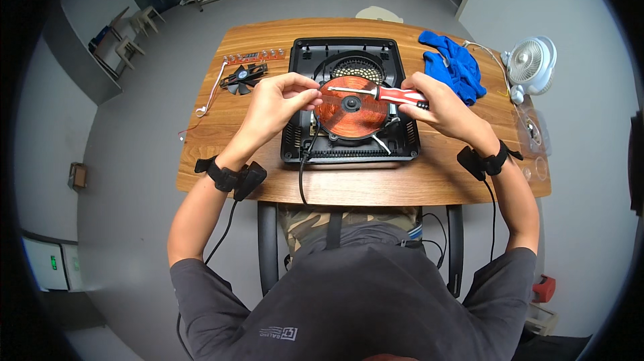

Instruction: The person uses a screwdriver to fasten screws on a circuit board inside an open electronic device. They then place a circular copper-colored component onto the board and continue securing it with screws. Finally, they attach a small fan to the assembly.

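My right hand (439,105) is closed round the red and white handle of a screwdriver (400,95). Its metal shaft lies level above a round copper coil (350,121), pointing left. Close to the tip, my left hand (287,99) has thumb and forefinger pinched together; whatever is between them is too small to make out. The coil sits in an open black appliance housing (307,62), which looks like the base of an induction cooker. Behind the coil, a round vent grille (362,68) shows in the housing. A black cable (301,176) hangs over the table's front edge.
Left of the housing lie a black cooling fan (243,78) and a narrow circuit board (253,58) with wires. To the right are a blue cloth (455,69), a white desk fan (531,62) and a clear plastic tray (534,131) on the wooden table (248,173).
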`<state>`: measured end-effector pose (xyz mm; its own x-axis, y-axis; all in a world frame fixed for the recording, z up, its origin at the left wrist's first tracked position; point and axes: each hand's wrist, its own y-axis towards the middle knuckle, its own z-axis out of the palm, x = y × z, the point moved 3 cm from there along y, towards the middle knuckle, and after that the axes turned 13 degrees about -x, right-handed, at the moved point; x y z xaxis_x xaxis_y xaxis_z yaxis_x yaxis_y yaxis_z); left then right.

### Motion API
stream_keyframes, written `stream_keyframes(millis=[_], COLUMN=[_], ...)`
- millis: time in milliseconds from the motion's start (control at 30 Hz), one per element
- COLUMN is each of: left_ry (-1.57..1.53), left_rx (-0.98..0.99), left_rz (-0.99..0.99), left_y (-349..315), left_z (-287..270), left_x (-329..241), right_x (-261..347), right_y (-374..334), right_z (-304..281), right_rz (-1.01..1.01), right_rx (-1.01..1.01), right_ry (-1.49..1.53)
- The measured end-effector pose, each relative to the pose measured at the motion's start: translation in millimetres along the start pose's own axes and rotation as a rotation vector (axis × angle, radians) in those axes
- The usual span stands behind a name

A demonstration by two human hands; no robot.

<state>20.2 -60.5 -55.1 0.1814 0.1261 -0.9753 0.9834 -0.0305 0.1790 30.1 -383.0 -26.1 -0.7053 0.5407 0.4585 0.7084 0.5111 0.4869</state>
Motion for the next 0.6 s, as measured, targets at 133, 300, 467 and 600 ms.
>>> stream_keyframes(millis=[133,300,467,600], left_ry=[-0.025,-0.052,0.007,0.007], left_rx=[0.025,0.062,0.088,0.106], left_rz=[-0.021,-0.024,-0.022,-0.035], left_y=[-0.8,1.0,1.1,2.0], left_z=[3.8,11.3,16.9,19.8], left_x=[-0.2,1.4,1.8,3.0], right_x=[5.4,0.2,0.4,-3.0], right_y=[-0.6,-3.7,-8.3,-10.8], right_z=[-1.0,-2.1,-1.2,-0.9], right_rz=[0.007,-0.004,0.04,0.033], right_rx=[0.057,0.059,0.07,0.056], right_ry=[-0.01,-0.029,-0.023,-0.002])
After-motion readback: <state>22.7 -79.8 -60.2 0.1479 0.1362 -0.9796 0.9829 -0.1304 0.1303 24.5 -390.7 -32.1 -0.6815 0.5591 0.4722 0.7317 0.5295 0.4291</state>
